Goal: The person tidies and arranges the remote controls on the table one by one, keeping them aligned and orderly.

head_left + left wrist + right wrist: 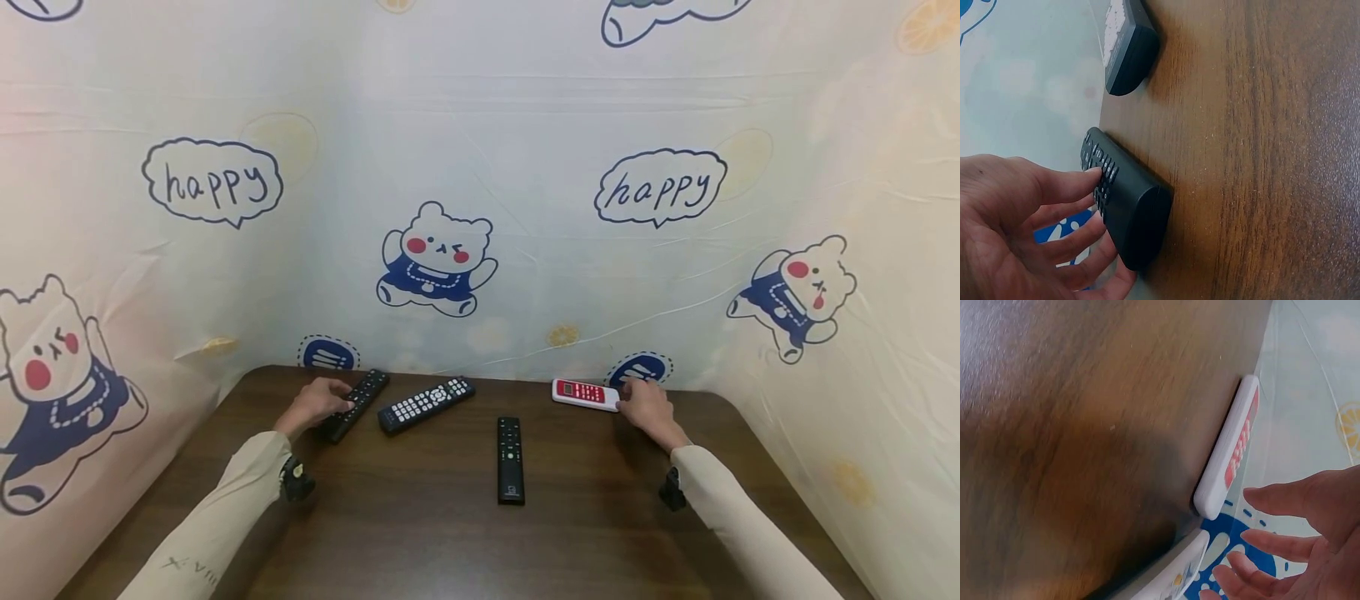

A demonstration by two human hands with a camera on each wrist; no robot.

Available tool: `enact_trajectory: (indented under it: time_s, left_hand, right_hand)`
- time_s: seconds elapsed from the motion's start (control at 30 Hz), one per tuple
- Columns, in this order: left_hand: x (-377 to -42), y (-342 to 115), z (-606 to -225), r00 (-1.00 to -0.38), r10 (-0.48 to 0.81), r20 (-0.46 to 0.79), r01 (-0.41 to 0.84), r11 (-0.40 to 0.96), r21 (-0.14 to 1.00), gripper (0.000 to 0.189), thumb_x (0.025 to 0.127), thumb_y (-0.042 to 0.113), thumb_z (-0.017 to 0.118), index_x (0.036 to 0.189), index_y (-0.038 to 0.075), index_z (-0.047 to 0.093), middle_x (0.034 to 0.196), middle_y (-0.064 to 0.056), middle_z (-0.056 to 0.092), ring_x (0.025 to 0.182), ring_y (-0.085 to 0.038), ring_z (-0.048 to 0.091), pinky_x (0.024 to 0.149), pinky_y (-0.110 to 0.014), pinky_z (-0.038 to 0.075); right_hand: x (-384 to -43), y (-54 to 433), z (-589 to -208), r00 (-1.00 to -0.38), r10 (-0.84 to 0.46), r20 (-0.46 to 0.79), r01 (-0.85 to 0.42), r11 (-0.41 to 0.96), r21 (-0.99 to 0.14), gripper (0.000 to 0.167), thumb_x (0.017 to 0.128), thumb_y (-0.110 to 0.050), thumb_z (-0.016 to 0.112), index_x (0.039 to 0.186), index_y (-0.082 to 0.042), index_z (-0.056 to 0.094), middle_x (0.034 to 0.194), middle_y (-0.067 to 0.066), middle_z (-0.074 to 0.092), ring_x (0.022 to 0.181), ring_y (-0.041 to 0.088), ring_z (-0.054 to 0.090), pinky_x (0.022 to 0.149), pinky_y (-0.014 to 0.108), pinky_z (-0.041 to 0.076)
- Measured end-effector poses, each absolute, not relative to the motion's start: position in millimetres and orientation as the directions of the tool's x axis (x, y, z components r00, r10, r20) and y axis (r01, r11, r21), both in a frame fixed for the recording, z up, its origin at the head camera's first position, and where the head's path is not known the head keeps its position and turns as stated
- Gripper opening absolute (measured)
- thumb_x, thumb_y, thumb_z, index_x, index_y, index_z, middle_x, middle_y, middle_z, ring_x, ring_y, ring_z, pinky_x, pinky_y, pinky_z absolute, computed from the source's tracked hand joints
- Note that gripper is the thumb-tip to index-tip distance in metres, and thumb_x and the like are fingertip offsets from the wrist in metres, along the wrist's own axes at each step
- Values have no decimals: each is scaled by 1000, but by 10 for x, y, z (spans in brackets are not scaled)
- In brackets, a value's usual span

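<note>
My left hand (318, 406) holds a black remote control (358, 407) at the table's back left. In the left wrist view its thumb (1085, 181) lies on the buttons and the other fingers reach along the remote's side edge. My right hand (647, 410) is at the back right, beside a white remote control with a red face (585, 394). The right wrist view shows its fingers (1279, 544) spread and apart from that remote. A second white remote control (1169, 572) lies near these fingers; in the head view the hand hides it.
A black remote with white buttons (427, 404) lies slanted right of my left hand. Another slim black remote (511, 460) points toward me mid-table. The brown wooden table (420, 533) meets a printed cloth (540, 275) at its back and sides.
</note>
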State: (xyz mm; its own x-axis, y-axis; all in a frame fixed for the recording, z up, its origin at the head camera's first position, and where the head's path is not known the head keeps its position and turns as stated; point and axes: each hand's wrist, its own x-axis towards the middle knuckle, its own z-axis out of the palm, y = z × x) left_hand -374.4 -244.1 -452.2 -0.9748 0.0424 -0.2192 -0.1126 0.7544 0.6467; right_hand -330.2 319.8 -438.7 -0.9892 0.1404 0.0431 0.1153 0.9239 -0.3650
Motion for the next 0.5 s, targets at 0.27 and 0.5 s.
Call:
enact_trajectory:
  time_s: [0.27,0.5]
  left_hand:
    - [-3753,-2461,-4560,-972,40,-230,-123,751,649,50,101,8,65,145,-9,50,149,-38,46,128,-52,53,101,-64,52]
    - [-3765,-2456,-4563,-973,39,-230,-122,755,644,49,101,9,65,145,-8,52,148,-38,48,126,-51,54,101,-63,52]
  right_hand:
    - [-3341,3363,-4394,-986,166,-9,159,922,-354,47,94,-18,70,127,13,60,126,37,59,113,51,58,92,71,50]
    - [-3330,3489,-4385,-985,164,-52,172,921,-350,30,93,-16,66,109,10,65,102,26,64,89,38,60,75,58,53]
